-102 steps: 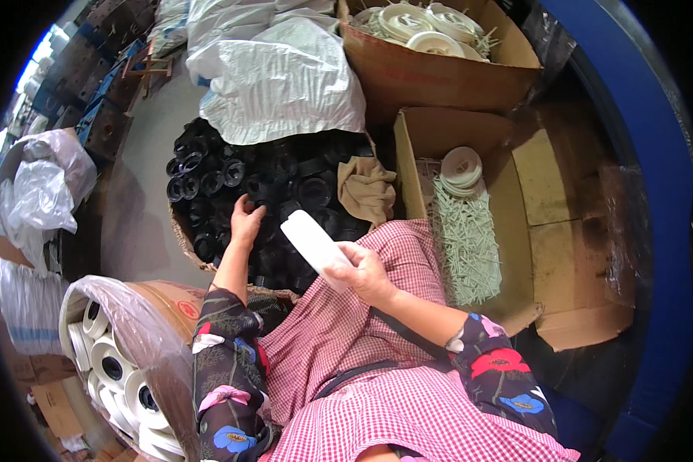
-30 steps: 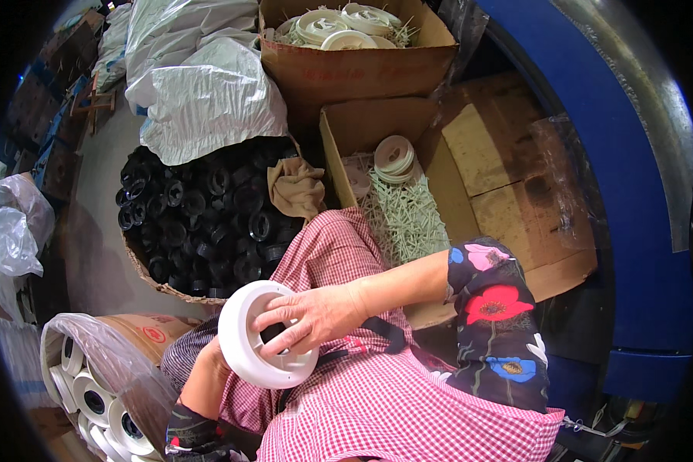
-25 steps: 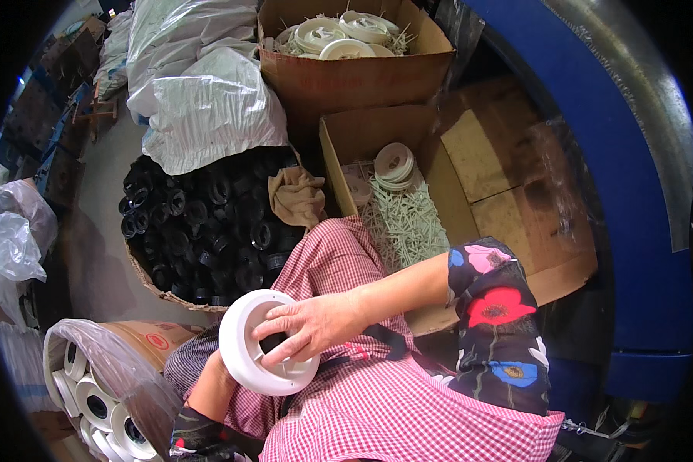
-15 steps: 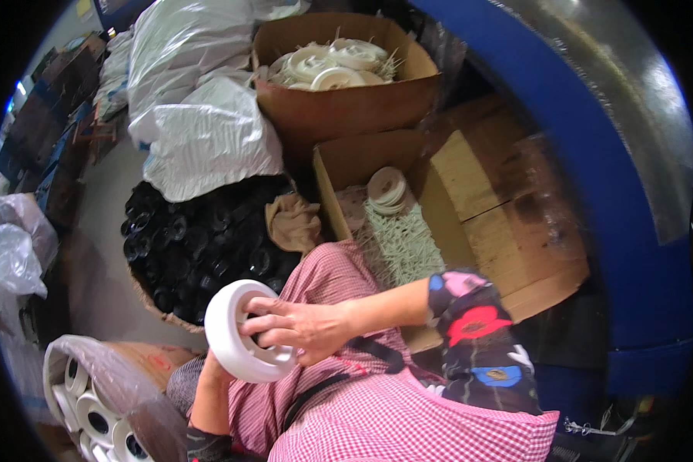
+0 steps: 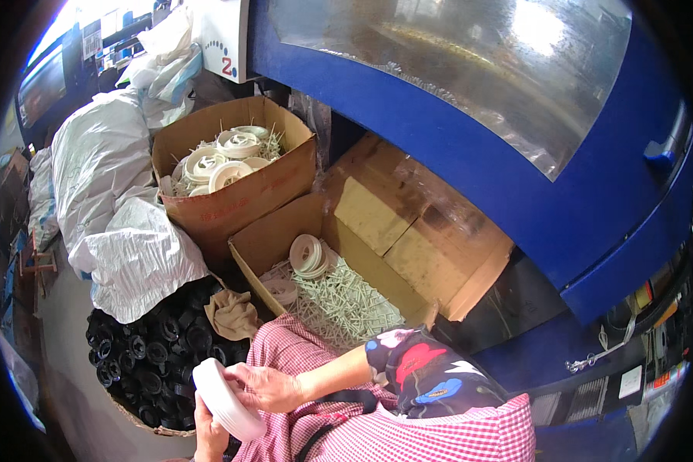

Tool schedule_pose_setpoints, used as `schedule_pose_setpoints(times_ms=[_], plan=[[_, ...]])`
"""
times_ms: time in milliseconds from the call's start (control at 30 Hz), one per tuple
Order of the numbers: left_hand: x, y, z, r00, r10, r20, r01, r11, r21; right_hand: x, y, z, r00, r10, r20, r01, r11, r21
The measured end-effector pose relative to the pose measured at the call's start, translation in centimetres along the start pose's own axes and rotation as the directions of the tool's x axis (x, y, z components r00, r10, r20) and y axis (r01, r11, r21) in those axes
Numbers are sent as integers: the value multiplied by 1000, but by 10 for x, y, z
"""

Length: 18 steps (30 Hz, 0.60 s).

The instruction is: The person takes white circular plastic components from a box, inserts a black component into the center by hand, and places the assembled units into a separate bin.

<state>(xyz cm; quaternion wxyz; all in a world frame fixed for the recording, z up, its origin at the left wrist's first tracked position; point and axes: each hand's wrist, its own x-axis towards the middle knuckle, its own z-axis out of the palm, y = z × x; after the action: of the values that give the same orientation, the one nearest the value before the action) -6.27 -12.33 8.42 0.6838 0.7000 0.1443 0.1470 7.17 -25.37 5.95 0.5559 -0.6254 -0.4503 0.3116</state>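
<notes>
A thick white plastic ring [image 5: 225, 402] is tilted above my lap, its broad outer side facing up. My left hand [image 5: 210, 433] grips it from below at the near left, with the fingers partly hidden behind it. My right hand [image 5: 268, 387] holds its right side, the thumb and fingers at the rim and reaching toward the opening. Just left of the ring lies a heap of glossy black round plastic parts [image 5: 150, 362]. A crumpled piece of brown paper [image 5: 232, 313] rests at the heap's edge.
Beyond my knee, an open cardboard box [image 5: 281, 227] holds thin white sticks [image 5: 343, 304] and stacked white rings [image 5: 308, 256]. Behind it, another carton [image 5: 231, 212] contains white round parts. White sacks [image 5: 104, 154] stand at left; a blue machine [image 5: 454, 138] borders the right.
The view has swung toward the right, showing more of the blue machine. The ring has turned more edge-on, and my right hand's fingers, earlier inside its opening, are now at its rim.
</notes>
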Motion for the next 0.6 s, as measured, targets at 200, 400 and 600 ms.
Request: schedule_pose_setpoints(times_ms=[200, 400, 600], plan=[[-16, 11, -25, 994, 7, -107, 10, 987, 161, 22, 18, 6, 351, 206, 914, -936, 90, 339], [-12, 38, -72, 920, -65, -386, 159, 963, 218, 20, 2, -11, 890, 214, 403, -327, 915, 235], [15, 39, -87, 905, -73, -420, 281, 843, 459, 24, 51, -80, 903, 427, -45, -371, 828, 420]])
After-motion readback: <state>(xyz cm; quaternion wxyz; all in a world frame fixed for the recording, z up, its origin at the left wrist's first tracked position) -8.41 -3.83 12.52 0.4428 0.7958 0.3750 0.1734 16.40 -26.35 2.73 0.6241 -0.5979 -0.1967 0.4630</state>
